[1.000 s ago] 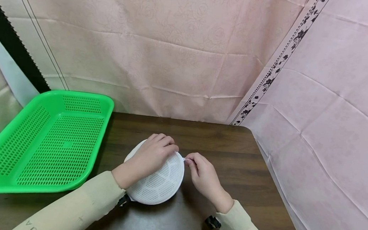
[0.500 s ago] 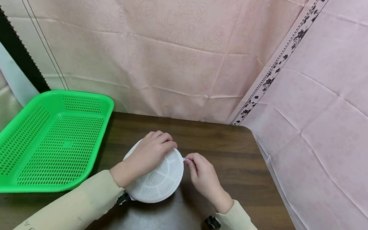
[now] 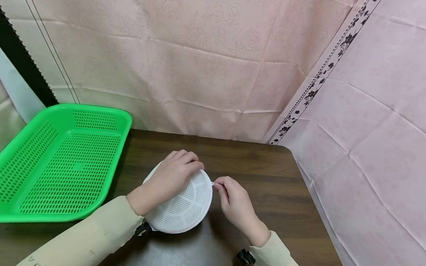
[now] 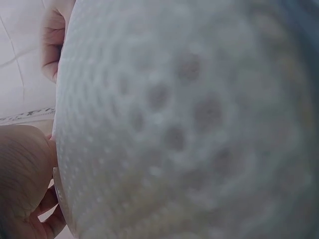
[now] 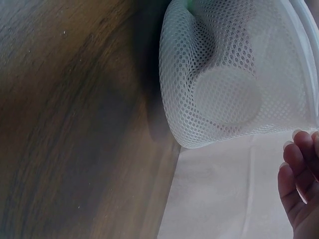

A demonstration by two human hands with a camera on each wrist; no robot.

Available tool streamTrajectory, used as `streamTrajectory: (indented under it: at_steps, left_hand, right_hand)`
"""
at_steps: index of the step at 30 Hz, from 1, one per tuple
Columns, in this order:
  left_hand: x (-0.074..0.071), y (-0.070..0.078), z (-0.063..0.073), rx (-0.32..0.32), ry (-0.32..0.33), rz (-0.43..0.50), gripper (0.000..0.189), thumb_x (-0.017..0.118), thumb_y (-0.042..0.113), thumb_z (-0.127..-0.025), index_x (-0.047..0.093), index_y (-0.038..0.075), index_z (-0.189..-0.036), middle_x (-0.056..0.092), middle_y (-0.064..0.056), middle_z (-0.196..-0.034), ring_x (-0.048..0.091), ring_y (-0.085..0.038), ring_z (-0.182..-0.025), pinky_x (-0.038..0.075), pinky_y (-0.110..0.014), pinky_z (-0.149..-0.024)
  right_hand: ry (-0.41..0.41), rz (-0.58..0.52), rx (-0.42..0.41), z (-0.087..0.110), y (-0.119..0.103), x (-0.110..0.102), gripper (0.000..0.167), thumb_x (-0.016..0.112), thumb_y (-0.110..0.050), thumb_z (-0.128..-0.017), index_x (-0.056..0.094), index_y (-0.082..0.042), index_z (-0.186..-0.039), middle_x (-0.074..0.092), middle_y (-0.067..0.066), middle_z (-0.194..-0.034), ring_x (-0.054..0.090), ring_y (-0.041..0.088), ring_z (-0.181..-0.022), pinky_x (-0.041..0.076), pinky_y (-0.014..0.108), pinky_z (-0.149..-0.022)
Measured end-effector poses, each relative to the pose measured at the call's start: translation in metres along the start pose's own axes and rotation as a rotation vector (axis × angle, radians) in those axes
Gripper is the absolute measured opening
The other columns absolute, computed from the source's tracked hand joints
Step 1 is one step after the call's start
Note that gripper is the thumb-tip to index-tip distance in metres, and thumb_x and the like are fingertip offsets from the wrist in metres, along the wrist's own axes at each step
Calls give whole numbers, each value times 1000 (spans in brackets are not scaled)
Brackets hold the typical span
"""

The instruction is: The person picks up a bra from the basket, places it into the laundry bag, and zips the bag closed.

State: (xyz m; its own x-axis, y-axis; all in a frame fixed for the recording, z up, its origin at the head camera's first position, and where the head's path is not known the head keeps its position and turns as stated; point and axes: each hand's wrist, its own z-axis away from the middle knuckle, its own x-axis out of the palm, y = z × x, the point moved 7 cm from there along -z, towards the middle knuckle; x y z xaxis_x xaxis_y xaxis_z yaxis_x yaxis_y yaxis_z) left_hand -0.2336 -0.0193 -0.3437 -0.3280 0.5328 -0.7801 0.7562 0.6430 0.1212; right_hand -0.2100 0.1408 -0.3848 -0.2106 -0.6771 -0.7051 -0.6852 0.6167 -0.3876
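On the worktop, the bag sits under my left fingers, which grip its rim, probably to steady it against my right fingers, pinching its tab.

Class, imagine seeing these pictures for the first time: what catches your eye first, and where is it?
The bright green basket stands out first, at the left of the head view on the brown table. Next comes the white mesh bag to the basket's right, the left hand gripping its far edge and the right hand pinching at its right edge.
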Motion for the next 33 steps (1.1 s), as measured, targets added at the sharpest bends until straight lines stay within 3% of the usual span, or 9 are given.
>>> streamTrajectory:
  at_steps: [12,20,33]
  left_hand:
    - [-2,-2,-2,-6,-15,-13,14,69,7,-88,72,15,-100,61,-2,-99,56,-23,-94,45,-40,-85]
    - [-14,-10,-4,-88,12,6,12,70,10,-88,72,13,-99,60,-1,-95,55,-22,-90,45,-40,-82]
    - [-14,-15,-4,-111,2,-1,13,72,13,-88,73,13,-101,61,-2,-97,55,-22,-91,45,-39,-81]
  right_hand:
    - [27,11,-18,-3,-3,-2,9,67,-6,-90,62,-10,-97,61,-5,-89,55,9,-81,50,26,-71]
    - [15,11,-5,-2,-2,-2,8,66,-8,-92,61,-11,-98,61,-4,-90,56,9,-83,50,28,-73]
    - [22,-3,-11,-1,-3,-3,10,66,-7,-91,61,-11,-99,61,-5,-90,55,9,-83,50,27,-73]
